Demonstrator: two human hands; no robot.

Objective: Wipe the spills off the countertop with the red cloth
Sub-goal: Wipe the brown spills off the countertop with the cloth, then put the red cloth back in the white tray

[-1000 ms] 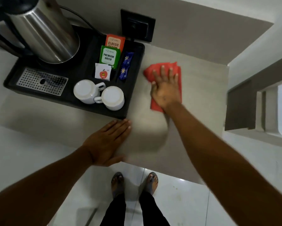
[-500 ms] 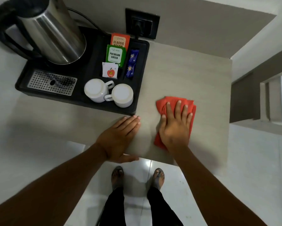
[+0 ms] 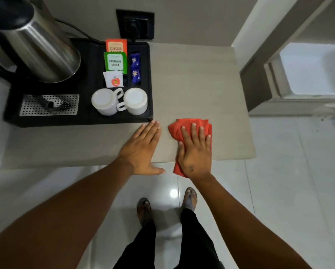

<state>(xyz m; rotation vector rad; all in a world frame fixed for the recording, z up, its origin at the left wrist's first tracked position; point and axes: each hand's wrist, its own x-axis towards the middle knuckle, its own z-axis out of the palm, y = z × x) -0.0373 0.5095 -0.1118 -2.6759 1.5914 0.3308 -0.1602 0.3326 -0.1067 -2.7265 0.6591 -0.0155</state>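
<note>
The red cloth [image 3: 179, 127] lies folded at the front edge of the beige countertop [image 3: 193, 80], its near end hanging a little over the edge. My right hand [image 3: 195, 152] presses flat on top of it, fingers spread and pointing away from me. My left hand [image 3: 142, 148] rests flat and open on the countertop just left of the cloth, its fingertips near the corner of the black tray. No spill is visible on the bare surface.
A black tray [image 3: 81, 121] fills the left of the counter with a steel kettle [image 3: 38, 47], two upturned white cups [image 3: 104, 101], tea sachets [image 3: 115, 62] and a drip grid [image 3: 49, 104]. A wall socket [image 3: 135, 24] sits behind. The counter's right edge drops to white floor tiles.
My right hand has dragged the red cloth from the back of the counter, beside the tray, toward me to the front edge. My left hand stayed flat near the tray corner.
</note>
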